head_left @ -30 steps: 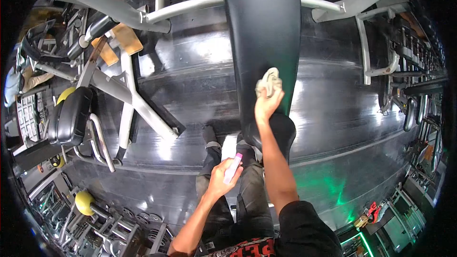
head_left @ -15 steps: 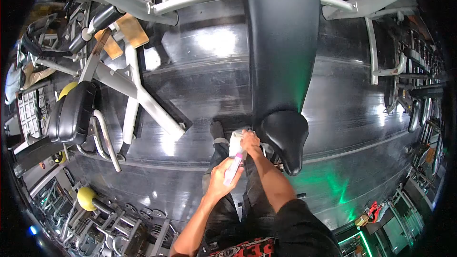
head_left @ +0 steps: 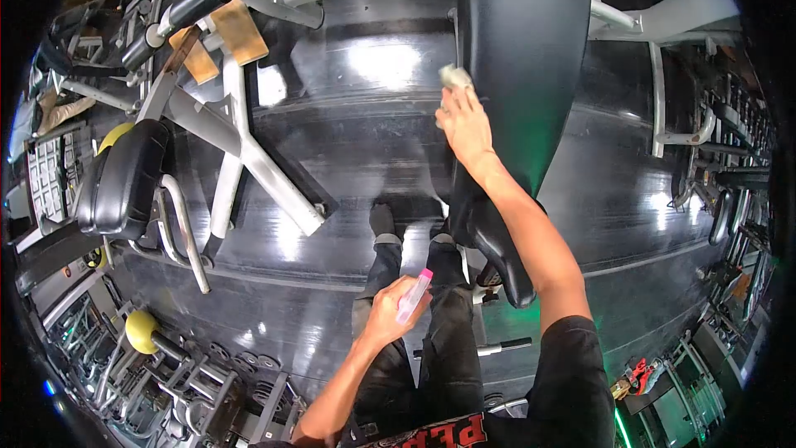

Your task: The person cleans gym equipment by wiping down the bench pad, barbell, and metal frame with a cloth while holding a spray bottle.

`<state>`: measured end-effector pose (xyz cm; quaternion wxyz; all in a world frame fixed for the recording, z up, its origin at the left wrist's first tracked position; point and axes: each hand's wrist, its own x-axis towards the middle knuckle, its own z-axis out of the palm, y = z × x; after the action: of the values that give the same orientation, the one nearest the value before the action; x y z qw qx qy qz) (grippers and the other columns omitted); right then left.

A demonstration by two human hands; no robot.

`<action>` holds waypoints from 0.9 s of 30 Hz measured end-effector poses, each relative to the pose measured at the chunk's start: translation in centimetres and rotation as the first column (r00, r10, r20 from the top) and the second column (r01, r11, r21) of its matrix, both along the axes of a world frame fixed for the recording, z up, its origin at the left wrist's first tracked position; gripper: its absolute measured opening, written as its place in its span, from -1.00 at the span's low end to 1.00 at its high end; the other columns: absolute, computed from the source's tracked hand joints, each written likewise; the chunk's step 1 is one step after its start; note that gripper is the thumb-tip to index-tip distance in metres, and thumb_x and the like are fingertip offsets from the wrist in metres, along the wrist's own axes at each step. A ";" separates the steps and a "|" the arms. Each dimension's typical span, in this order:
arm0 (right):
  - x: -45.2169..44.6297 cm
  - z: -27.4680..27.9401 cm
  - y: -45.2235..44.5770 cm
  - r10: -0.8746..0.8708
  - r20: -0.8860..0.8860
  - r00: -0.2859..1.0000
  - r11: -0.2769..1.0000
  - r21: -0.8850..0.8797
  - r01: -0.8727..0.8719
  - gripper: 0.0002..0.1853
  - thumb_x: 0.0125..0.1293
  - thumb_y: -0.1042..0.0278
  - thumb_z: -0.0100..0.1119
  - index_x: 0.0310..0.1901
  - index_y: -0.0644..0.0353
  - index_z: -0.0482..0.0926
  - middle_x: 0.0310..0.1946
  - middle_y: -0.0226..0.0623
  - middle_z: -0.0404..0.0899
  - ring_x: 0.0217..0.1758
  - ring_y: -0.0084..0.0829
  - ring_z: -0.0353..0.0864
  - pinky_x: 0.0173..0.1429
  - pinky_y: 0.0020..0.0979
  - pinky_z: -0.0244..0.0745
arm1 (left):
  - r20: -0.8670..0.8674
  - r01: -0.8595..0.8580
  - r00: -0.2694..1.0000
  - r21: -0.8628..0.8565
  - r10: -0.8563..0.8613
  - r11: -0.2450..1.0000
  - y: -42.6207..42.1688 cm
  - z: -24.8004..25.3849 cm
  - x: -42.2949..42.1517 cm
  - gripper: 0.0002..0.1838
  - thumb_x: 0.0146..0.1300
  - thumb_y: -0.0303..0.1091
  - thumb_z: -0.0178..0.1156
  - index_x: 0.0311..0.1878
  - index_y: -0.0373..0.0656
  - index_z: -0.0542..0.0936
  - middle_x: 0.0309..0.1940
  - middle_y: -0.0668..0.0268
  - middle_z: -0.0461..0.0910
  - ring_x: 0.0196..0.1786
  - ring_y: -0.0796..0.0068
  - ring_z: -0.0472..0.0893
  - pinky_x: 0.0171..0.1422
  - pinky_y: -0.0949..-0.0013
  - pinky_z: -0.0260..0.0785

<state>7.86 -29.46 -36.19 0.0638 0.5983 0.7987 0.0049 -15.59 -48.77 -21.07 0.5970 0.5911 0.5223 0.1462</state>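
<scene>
Cloth (head_left: 455, 76) held in curled right hand (head_left: 468, 126) at left edge of black pad (head_left: 531, 58); pink-capped bottle (head_left: 414, 297) gripped in curled left hand (head_left: 387, 313), near.

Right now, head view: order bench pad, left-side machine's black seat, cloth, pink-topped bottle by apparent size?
1. Bench pad
2. Black seat
Unranked: cloth and bottle, too close to call; right hand and left hand partly cover them.

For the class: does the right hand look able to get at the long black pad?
Probably yes: the right hand is at the left edge of the long black pad, nothing visibly blocking it, though it holds a cloth.
</scene>
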 end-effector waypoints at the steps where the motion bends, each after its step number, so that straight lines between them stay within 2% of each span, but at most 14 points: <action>1: -0.5 -0.7 -0.6 0.022 0.058 0.998 0.997 -0.079 -0.017 -0.72 0.28 0.24 0.03 -0.06 0.03 0.66 0.24 -0.20 0.45 0.43 -0.21 0.23 0.55 -0.14 -0.03 | 0.002 -0.007 1.000 -0.019 0.007 1.000 0.1 0.0 0.0 -0.79 0.11 -0.50 0.31 -0.16 -0.23 0.59 -0.34 0.19 0.60 -0.30 0.20 0.64 -0.18 0.31 0.46; 2: -0.9 -2.2 -1.5 0.046 0.119 0.992 0.997 -0.069 -0.038 -0.69 0.39 0.19 -0.05 -0.03 0.01 0.68 0.21 -0.24 0.49 0.43 -0.18 0.22 0.55 -0.14 -0.09 | 0.003 -0.017 1.000 -0.037 0.017 0.999 0.1 0.0 0.1 -0.80 0.11 -0.51 0.31 -0.17 -0.23 0.59 -0.36 0.20 0.58 -0.33 0.21 0.62 -0.21 0.31 0.44; 4: -2.4 -4.9 -4.8 0.136 0.293 0.946 0.980 -0.178 -0.085 -0.64 0.41 0.13 -0.11 0.05 0.00 0.64 0.21 -0.24 0.49 0.47 -0.15 0.15 0.56 -0.07 -0.15 | 0.000 -0.035 0.999 -0.048 0.035 0.998 0.1 -0.2 0.3 -0.84 0.12 -0.53 0.29 -0.20 -0.24 0.58 -0.37 0.21 0.59 -0.31 0.24 0.63 -0.18 0.31 0.45; 6: -3.6 -6.2 -8.7 0.297 0.306 0.905 0.876 -0.464 -0.131 -0.62 0.41 0.13 -0.11 0.12 -0.02 0.60 0.21 -0.26 0.50 0.49 -0.15 0.13 0.55 0.05 -0.22 | -0.005 -0.051 0.999 -0.051 0.050 0.997 0.3 -0.4 0.3 -0.87 0.13 -0.56 0.26 -0.23 -0.24 0.57 -0.37 0.22 0.59 -0.29 0.28 0.64 -0.16 0.32 0.46; 8: -4.8 -10.9 -14.0 0.276 0.250 0.928 0.867 -0.482 -0.128 -0.64 0.34 0.16 -0.06 0.04 -0.02 0.66 0.19 -0.25 0.52 0.43 -0.16 0.23 0.55 -0.02 -0.14 | -0.024 -0.043 0.999 -0.069 0.042 0.997 0.2 -0.4 0.2 -0.87 0.14 -0.55 0.27 -0.23 -0.24 0.57 -0.37 0.22 0.60 -0.27 0.28 0.64 -0.14 0.31 0.46; 12: -7.3 -15.2 -23.7 0.064 0.105 0.992 0.741 -0.671 0.023 -0.68 0.31 0.17 -0.01 -0.17 -0.01 0.76 0.03 -0.28 0.64 0.29 -0.20 0.41 0.49 -0.03 -0.02 | -0.009 -0.030 1.000 -0.025 0.030 0.999 0.5 -0.3 0.5 -0.87 0.14 -0.54 0.27 -0.22 -0.25 0.57 -0.36 0.20 0.60 -0.26 0.27 0.64 -0.12 0.30 0.46; 16: -5.9 -12.4 -24.9 -0.024 0.094 0.995 0.711 -0.698 0.083 -0.71 0.26 0.20 0.03 -0.19 0.02 0.76 -0.01 -0.29 0.64 0.22 -0.23 0.45 0.42 -0.09 0.13 | -0.033 -0.021 0.999 -0.047 0.019 0.999 0.1 0.0 0.8 -0.86 0.15 -0.52 0.28 -0.21 -0.25 0.58 -0.35 0.20 0.60 -0.25 0.31 0.64 -0.11 0.32 0.45; 18: -4.2 -8.6 -23.2 -0.159 -0.209 0.965 0.860 -0.509 0.032 -0.76 0.20 0.25 0.08 -0.25 0.02 0.74 -0.06 -0.28 0.62 0.17 -0.20 0.47 0.33 -0.20 0.26 | -0.022 -0.030 0.999 -0.067 0.029 0.997 -0.1 0.0 1.1 -0.86 0.15 -0.51 0.29 -0.21 -0.25 0.58 -0.34 0.20 0.60 -0.25 0.33 0.64 -0.11 0.33 0.45; 19: -2.6 -7.0 -22.0 -0.054 -0.345 0.937 0.892 -0.439 -0.110 -0.79 0.16 0.32 0.09 -0.25 0.02 0.72 -0.08 -0.28 0.60 0.15 -0.19 0.47 0.26 -0.24 0.35 | -0.018 -0.032 0.999 -0.071 0.031 0.997 -0.3 -0.2 1.2 -0.85 0.15 -0.50 0.29 -0.21 -0.25 0.58 -0.33 0.21 0.61 -0.25 0.35 0.64 -0.11 0.34 0.45; 20: -1.6 -6.7 -21.1 -0.099 -0.495 0.863 0.938 -0.335 -0.084 -0.81 0.15 0.34 0.10 -0.28 -0.01 0.72 -0.14 -0.25 0.60 0.12 -0.23 0.49 0.29 -0.20 0.33 | -0.014 -0.033 0.999 -0.075 0.032 0.997 -0.4 -0.3 1.5 -0.85 0.15 -0.50 0.29 -0.20 -0.25 0.59 -0.33 0.21 0.61 -0.25 0.37 0.63 -0.11 0.35 0.44; 22: 1.0 -3.8 -18.5 -0.100 -0.555 0.826 0.989 -0.149 0.020 -0.77 0.11 0.43 0.12 -0.22 -0.02 0.70 -0.13 -0.25 0.59 0.13 -0.21 0.50 0.29 -0.19 0.35 | -0.003 -0.032 0.999 -0.089 0.031 0.996 -0.6 -0.2 2.0 -0.84 0.15 -0.50 0.29 -0.20 -0.26 0.59 -0.32 0.22 0.61 -0.26 0.39 0.63 -0.12 0.37 0.44; 24: 3.0 -2.7 -17.3 -0.283 -0.519 0.807 0.954 -0.239 0.181 -0.72 0.09 0.50 0.12 -0.16 0.01 0.68 -0.12 -0.23 0.58 0.12 -0.18 0.51 0.25 -0.23 0.40 | 0.017 -0.007 1.000 -0.068 0.008 0.998 -0.8 -0.3 2.6 -0.84 0.17 -0.49 0.29 -0.19 -0.27 0.59 -0.32 0.21 0.61 -0.25 0.39 0.63 -0.12 0.37 0.44; 25: 4.1 -3.0 -17.9 -0.382 -0.479 0.790 0.903 -0.376 0.208 -0.66 0.08 0.56 0.12 -0.11 -0.01 0.65 -0.05 -0.28 0.57 0.14 -0.20 0.52 0.22 -0.27 0.44 | 0.020 0.000 1.000 -0.065 0.001 0.998 -0.8 -0.2 3.1 -0.84 0.17 -0.49 0.29 -0.19 -0.27 0.59 -0.32 0.21 0.61 -0.25 0.39 0.63 -0.12 0.37 0.44; 27: 6.2 -2.4 -19.0 -0.442 -0.495 0.748 0.862 -0.463 0.204 -0.61 0.08 0.60 0.08 -0.08 -0.06 0.64 -0.02 -0.30 0.57 0.20 -0.20 0.49 0.25 -0.26 0.43 | 0.025 0.018 1.000 -0.076 -0.017 0.997 -0.7 0.2 3.7 -0.84 0.18 -0.48 0.30 -0.18 -0.27 0.59 -0.31 0.22 0.61 -0.25 0.40 0.64 -0.12 0.37 0.45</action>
<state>14.03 -48.41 -38.56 -0.0707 0.6774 0.6454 -0.3457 -11.86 -49.49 -20.90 0.6266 0.5706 0.5151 0.1280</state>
